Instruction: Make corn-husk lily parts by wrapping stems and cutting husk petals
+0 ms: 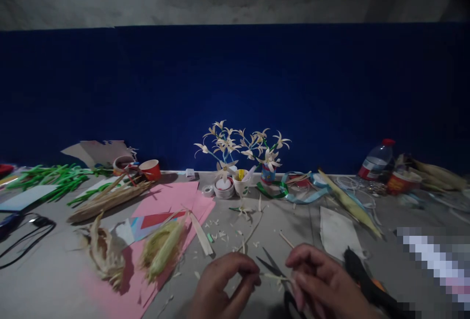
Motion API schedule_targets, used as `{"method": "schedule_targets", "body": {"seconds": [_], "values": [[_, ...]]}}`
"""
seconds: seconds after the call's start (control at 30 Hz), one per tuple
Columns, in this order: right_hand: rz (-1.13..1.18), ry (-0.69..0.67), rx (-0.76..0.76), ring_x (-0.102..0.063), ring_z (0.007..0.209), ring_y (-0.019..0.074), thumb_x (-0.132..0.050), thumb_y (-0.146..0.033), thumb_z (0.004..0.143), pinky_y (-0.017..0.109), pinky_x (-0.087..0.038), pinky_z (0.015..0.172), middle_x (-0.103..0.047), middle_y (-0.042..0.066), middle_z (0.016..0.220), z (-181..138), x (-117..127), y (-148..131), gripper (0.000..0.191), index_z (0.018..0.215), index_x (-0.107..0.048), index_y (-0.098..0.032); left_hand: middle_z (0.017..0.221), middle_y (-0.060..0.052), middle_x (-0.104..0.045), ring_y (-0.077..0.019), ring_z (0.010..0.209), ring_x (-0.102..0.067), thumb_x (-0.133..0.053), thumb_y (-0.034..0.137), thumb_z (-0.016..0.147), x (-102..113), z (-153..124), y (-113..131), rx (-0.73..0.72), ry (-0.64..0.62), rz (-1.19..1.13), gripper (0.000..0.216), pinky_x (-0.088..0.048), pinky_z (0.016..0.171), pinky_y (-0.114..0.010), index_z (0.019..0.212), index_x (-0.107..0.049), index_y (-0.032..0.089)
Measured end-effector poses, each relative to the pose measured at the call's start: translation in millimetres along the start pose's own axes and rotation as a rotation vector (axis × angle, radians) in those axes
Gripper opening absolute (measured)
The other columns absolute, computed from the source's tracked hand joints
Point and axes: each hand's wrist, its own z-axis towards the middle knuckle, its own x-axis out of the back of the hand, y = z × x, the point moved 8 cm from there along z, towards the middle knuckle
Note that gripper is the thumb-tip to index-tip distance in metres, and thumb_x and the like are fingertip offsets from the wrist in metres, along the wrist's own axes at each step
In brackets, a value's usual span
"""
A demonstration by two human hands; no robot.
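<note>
A thin pale strip of corn husk (274, 277) stretches between my two hands. My left hand (228, 282) pinches its left end between thumb and fingertips. At the other end, the curled fingers of my right hand (325, 280) grip the strip. Beneath it, a pair of black-handled scissors (272, 262) lies on the table with the blades slightly apart, partly covered by my right hand. Small husk scraps (220, 235) are scattered just beyond. Farther back, pale husk flowers (224, 145) on wrapped stems stand in small cups, and a single husk flower (243, 210) lies before them.
Pink paper (165, 196) at left carries a green-husked piece (167, 248) and a dry husk (105, 255). Green stems (55, 182) lie far left. Ribbon (306, 194), white paper (340, 231), a black-handled tool (362, 275) and a bottle (376, 160) are on the right.
</note>
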Motion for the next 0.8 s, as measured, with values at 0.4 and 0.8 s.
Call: {"method": "schedule_targets", "body": {"seconds": [0.4,0.8], "values": [[-0.962,0.135,0.670,-0.070,0.097,0.0237,-0.058,-0.012,0.083,0.032,-0.055,0.083,-0.077,0.006,0.104,-16,-14,-29,0.039,0.116,-0.067,-0.030,0.071,0.001,-0.070,-0.0125,0.067,-0.067,-0.061,0.007,0.079,1,-3,-2,0.026,0.052,0.002,0.013,-0.049,0.066,-0.018,0.081,-0.063,0.021],[-0.704,-0.003,0.190,-0.059,0.061,0.0150,-0.057,-0.032,0.085,0.023,-0.042,0.058,-0.063,-0.002,0.063,-1,-13,-23,0.018,0.075,-0.064,-0.020,0.075,-0.006,-0.069,-0.0176,0.072,-0.065,-0.060,0.017,0.085,-11,-2,-10,0.133,-0.070,-0.590,0.008,-0.049,0.068,-0.027,0.080,-0.066,0.017]]}}
